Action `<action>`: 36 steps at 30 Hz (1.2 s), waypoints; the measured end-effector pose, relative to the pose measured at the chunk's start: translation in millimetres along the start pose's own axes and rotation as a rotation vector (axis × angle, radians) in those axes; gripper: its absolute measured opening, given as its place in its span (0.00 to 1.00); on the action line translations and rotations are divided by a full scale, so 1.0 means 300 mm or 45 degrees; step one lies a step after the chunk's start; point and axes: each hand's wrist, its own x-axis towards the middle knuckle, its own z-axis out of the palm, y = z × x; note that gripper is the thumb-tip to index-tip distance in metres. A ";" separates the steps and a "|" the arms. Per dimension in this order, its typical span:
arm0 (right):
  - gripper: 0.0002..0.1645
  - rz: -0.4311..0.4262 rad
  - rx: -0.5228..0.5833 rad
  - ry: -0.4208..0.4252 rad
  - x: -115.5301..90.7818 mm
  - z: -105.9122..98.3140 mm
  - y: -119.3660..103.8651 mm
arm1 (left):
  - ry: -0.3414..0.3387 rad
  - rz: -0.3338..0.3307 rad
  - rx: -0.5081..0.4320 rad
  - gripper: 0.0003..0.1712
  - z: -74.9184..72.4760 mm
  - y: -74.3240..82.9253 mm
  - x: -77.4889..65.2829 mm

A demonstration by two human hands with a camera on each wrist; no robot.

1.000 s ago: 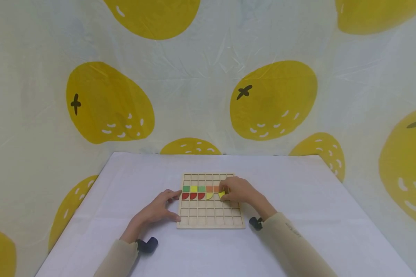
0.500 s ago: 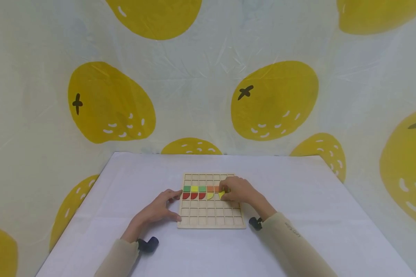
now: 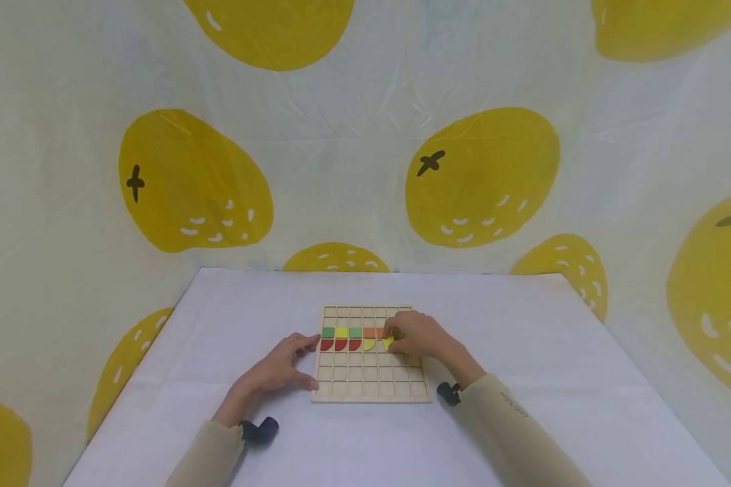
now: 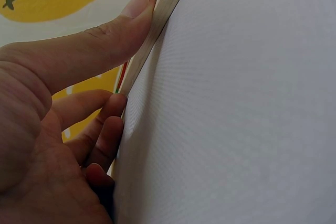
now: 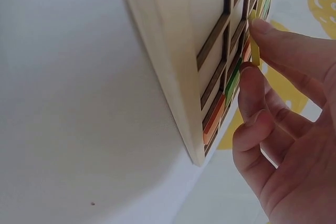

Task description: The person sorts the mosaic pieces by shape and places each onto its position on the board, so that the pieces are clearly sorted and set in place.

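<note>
A wooden grid board (image 3: 371,389) lies on the table. One row holds square tiles, among them a yellow one (image 3: 342,332) and an orange one (image 3: 369,332). Below them sit red quarter-circle tiles (image 3: 340,345) and a pale yellow one (image 3: 368,344). My left hand (image 3: 274,365) rests on the board's left edge, thumb low and index finger higher up. Between thumb and index finger, my right hand (image 3: 423,333) pinches a yellow tile (image 5: 255,45), tilted over the grid; its outline is partly hidden. Beyond it, the right wrist view shows green (image 5: 232,85) and orange (image 5: 213,124) tiles.
A white cloth (image 3: 512,325) covers the table around the board. Behind hangs a pale curtain (image 3: 341,149) printed with large yellow fruit. Each wrist carries a black camera; the left one (image 3: 260,431) is close above the tabletop.
My right fingers have shifted slightly left with the yellow tile, which shows a little more now. The left hand stays at the board's edge.
</note>
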 end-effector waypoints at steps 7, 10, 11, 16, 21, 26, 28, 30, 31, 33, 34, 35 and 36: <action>0.07 -0.016 -0.023 0.012 0.001 0.002 -0.005 | 0.007 -0.001 -0.010 0.58 -0.002 0.003 -0.003; 0.07 -0.024 -0.019 0.014 0.002 0.003 -0.007 | 0.008 0.001 -0.010 0.58 -0.001 0.002 -0.003; 0.07 -0.025 -0.016 0.014 0.003 0.003 -0.007 | 0.008 0.001 -0.011 0.58 -0.001 0.002 -0.003; 0.07 -0.013 -0.005 0.020 0.002 0.006 -0.012 | 0.010 -0.007 -0.006 0.58 0.000 0.005 -0.003; 0.07 0.005 0.008 0.026 0.002 0.009 -0.016 | 0.010 -0.010 0.000 0.58 0.001 0.007 -0.001; 0.07 0.012 0.004 0.027 0.003 0.007 -0.020 | 0.009 -0.001 -0.003 0.58 0.000 0.003 -0.002; 0.07 0.013 0.007 0.025 0.003 0.006 -0.020 | 0.007 0.005 -0.007 0.58 -0.001 0.002 -0.002; 0.07 0.011 0.007 0.023 0.003 0.006 -0.020 | 0.004 0.009 -0.010 0.58 -0.002 0.001 -0.002; 0.07 0.009 0.008 0.023 0.004 0.007 -0.019 | 0.003 0.011 -0.009 0.58 -0.002 0.001 -0.002; 0.07 0.005 0.008 0.023 0.005 0.008 -0.017 | 0.000 0.012 -0.007 0.58 -0.003 0.000 -0.002; 0.07 0.002 0.009 0.023 0.005 0.009 -0.017 | -0.001 0.012 -0.004 0.58 -0.003 0.000 -0.002; 0.07 0.000 0.010 0.024 0.005 0.009 -0.016 | -0.003 0.012 -0.003 0.58 -0.003 0.000 -0.002; 0.07 -0.003 0.014 0.024 0.006 0.009 -0.015 | -0.003 0.014 -0.004 0.58 -0.003 0.000 -0.003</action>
